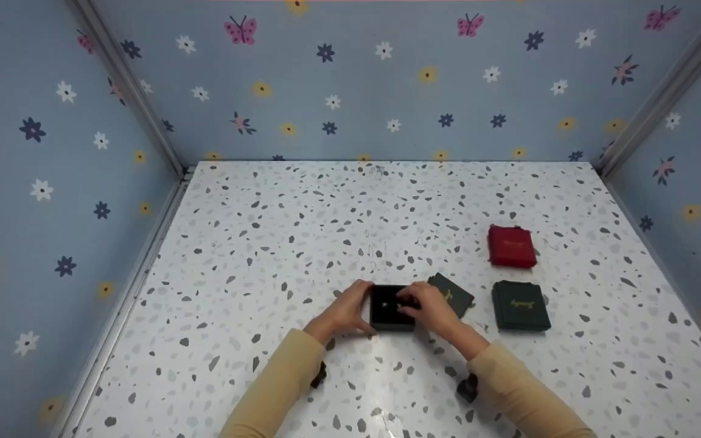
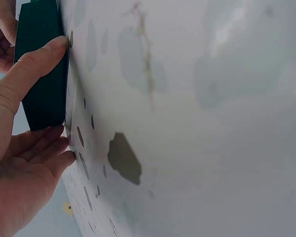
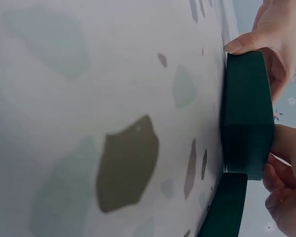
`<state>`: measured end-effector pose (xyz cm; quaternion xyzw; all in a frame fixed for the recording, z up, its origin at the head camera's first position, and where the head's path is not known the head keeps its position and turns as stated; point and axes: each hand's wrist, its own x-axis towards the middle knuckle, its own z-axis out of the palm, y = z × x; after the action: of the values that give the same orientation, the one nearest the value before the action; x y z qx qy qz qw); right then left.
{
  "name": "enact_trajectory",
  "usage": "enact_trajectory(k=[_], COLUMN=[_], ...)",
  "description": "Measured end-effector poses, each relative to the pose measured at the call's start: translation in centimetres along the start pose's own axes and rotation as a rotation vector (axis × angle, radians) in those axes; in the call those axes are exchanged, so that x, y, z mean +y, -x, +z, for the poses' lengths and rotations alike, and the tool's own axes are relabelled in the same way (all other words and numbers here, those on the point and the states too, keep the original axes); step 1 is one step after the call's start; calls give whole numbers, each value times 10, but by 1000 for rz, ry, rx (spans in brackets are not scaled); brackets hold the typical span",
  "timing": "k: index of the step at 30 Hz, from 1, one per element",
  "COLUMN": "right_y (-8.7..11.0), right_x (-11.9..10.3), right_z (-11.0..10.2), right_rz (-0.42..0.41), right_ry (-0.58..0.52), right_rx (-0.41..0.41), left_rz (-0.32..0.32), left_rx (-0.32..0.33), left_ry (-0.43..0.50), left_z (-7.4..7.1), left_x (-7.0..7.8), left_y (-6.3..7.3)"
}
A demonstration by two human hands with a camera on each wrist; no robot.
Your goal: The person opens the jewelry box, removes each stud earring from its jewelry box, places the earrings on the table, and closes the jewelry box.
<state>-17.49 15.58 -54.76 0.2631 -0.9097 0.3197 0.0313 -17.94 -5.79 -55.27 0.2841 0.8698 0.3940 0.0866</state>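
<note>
A dark green jewelry box point(image 1: 392, 326) stands uncovered on the table, its inside lined with a black insert point(image 1: 381, 317). My left hand point(image 1: 344, 309) grips the box's left side, thumb at the near corner and fingers at the far one; the left wrist view shows the thumb point(image 2: 42, 61) against the green wall. Over the right part of the insert, my right hand point(image 1: 429, 307) pinches a small shiny stud earring point(image 1: 399, 306), mostly covered by the fingertips. Left of it, a star-shaped stud point(image 1: 385, 304) sits in the insert.
A green lid point(image 1: 455, 297) with gold lettering lies partly beneath my right hand. Farther right sit a closed green box point(image 1: 521, 306) and, behind it, a closed red box point(image 1: 512, 246). Flowered panels point(image 1: 362, 79) enclose the speckled white table point(image 1: 253, 243) at back and sides.
</note>
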Motion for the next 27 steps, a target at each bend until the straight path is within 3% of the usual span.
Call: enact_trajectory(k=[17,27], right_y=[-6,-4], right_x=[0,-3], right_z=[5,5], right_rz=[27,-67], right_ry=[66,195], right_rx=[-29,41], left_rz=[-61,-60], left_rx=[-13,-9], left_ry=[-3,7], left_z=[0,1], left_x=[1,1], left_y=[1,2])
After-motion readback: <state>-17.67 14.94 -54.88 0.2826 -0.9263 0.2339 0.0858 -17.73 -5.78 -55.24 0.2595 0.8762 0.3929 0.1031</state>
